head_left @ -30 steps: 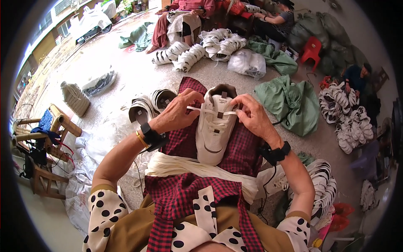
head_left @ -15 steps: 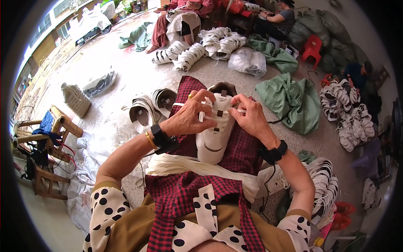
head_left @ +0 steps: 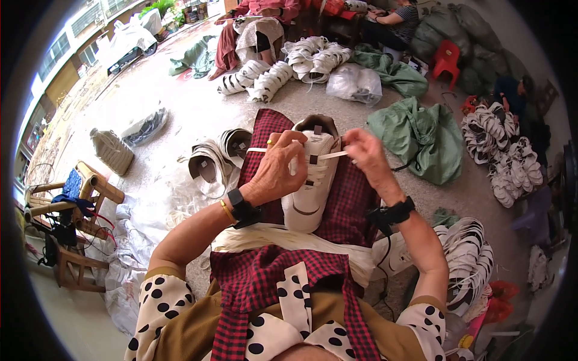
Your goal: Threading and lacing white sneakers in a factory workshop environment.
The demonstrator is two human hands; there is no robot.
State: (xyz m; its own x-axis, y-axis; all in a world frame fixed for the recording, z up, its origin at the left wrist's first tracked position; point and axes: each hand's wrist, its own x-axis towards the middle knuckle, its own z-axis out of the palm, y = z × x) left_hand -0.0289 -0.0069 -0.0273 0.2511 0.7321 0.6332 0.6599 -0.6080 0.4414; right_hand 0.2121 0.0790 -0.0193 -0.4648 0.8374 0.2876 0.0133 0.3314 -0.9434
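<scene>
A white sneaker (head_left: 306,198) rests on my lap over the red-and-black checked apron (head_left: 344,204), its toe toward me. My right hand (head_left: 366,155), slightly blurred, pinches a flat white shoelace (head_left: 332,155) stretched out to the right from the tongue's dark loop. On the sneaker's left side my left hand (head_left: 278,167) is closed, its thumb and fingers curled together near the eyelets. Another white lace end sticks out to the left of that hand. Across my lap, nearer me, lies a bundle of cream laces (head_left: 271,239).
Left of my lap, several white shoe uppers (head_left: 208,168) stand on the floor. A green sack (head_left: 421,141) lies to the right, with striped white shoes (head_left: 466,259) nearer me. A bamboo stool (head_left: 78,198) stands at far left. Other people sit beyond, beside piled shoes (head_left: 313,59).
My right hand has moved out to the right, drawing the shoelace straight from the sneaker. My left hand has shifted slightly and its fingers have come closer together.
</scene>
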